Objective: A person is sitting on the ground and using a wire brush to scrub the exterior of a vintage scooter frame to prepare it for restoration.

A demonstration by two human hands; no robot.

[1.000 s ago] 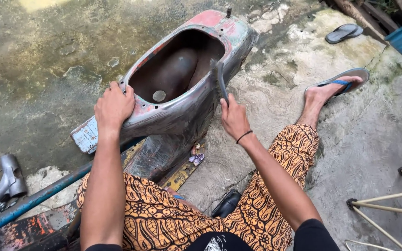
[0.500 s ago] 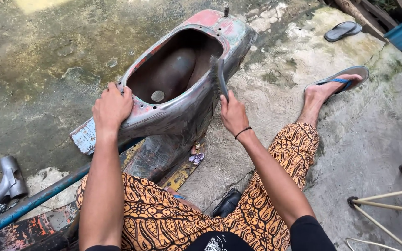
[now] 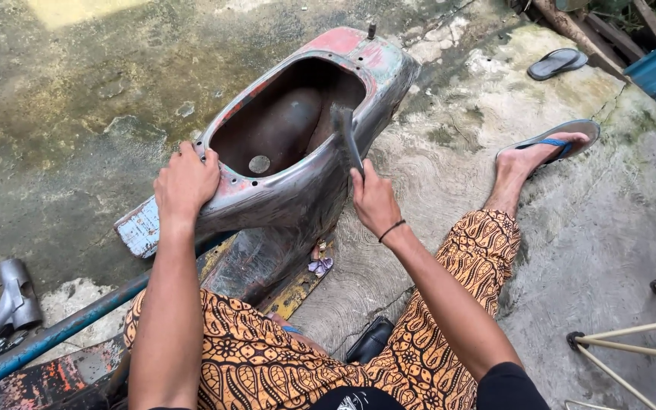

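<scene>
Stained, mossy concrete floor fills the view. On it a large worn scooter body shell of bare grey metal with red and blue paint remnants is propped, hollow side up, its rusty brown cavity exposed, just in front of legs in orange batik-patterned trousers. A long blue metal tube runs along the lower left, a grey cast metal part beside it. A foot in a blue-strapped flip-flop is stretched out at right; a loose grey sandal lies well apart near the top right. Thin pale metal rods are seen at lower right.

The left hand is closed over the shell's left rim, fingers wrapped on the edge, steadying it. The right hand, with a thin black band at the wrist, is closed in a tight grip around the handle of a dark wire brush, whose bristle head is laid against the shell's right rim.

Risks, judged: the shell rests on an uneven prop, so hard strokes could rock or slide it, especially if the left hold loosens. The brush could skip off the curved rim and knuckles could be scraped on rough metal edges. Rust and paint dust could be thrown toward bare hands and legs, since no gloves are worn.
</scene>
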